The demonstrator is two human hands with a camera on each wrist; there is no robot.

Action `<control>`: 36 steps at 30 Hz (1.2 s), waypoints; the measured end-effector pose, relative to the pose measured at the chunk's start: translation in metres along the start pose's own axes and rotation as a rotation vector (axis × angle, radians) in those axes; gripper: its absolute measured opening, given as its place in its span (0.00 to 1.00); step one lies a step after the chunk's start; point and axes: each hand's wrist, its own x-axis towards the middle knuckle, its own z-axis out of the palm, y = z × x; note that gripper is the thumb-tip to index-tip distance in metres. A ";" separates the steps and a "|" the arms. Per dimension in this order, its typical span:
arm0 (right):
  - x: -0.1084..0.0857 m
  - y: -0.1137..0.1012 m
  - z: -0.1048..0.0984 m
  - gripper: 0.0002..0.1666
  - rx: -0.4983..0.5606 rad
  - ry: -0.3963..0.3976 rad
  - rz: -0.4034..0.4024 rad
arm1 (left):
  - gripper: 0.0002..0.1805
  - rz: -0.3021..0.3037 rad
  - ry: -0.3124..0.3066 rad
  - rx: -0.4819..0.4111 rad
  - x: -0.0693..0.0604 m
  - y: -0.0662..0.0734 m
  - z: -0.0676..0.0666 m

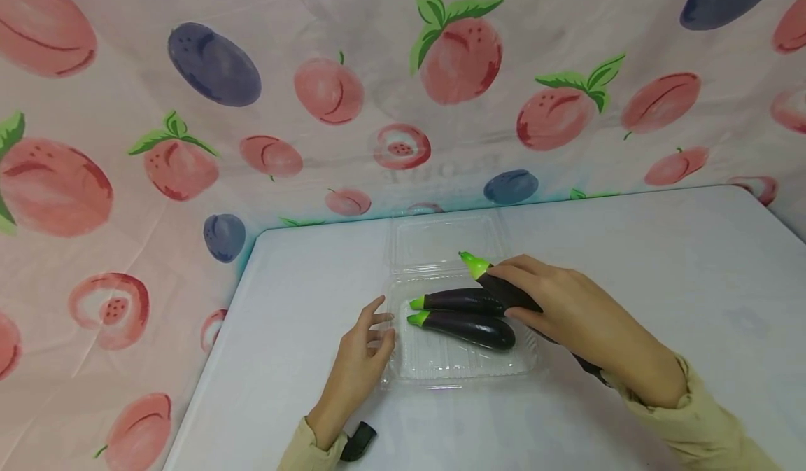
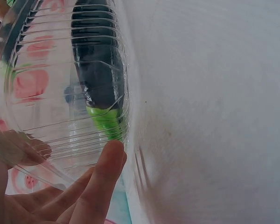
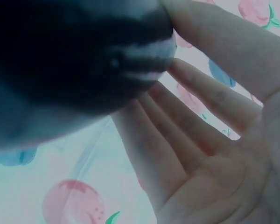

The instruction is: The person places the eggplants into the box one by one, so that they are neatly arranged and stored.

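Eggplant [image 1: 506,292] sits over the open clear plastic clamshell [image 1: 462,369], pinched around its body by my right hand [image 1: 582,317], leaving its green stem [image 1: 474,264] free; my left hand [image 1: 360,359], fingers spread, seemingly steadies the clamshell's left edge, two other eggplants [image 1: 469,329] lying inside.

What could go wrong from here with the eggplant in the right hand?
The eggplant looks smooth and glossy, so it might slip from the right hand. It could also bump the lying pair in the tray. The tray looks thin and might slide, with the left hand only at its side.
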 end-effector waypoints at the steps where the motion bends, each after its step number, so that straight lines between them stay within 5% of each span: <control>1: 0.001 -0.001 0.001 0.34 0.005 -0.006 0.001 | 0.30 0.002 0.000 0.000 0.000 0.000 0.000; 36: 0.017 -0.014 0.029 0.31 0.046 -0.084 -0.093 | 0.31 -0.022 -0.002 -0.003 0.000 0.003 -0.001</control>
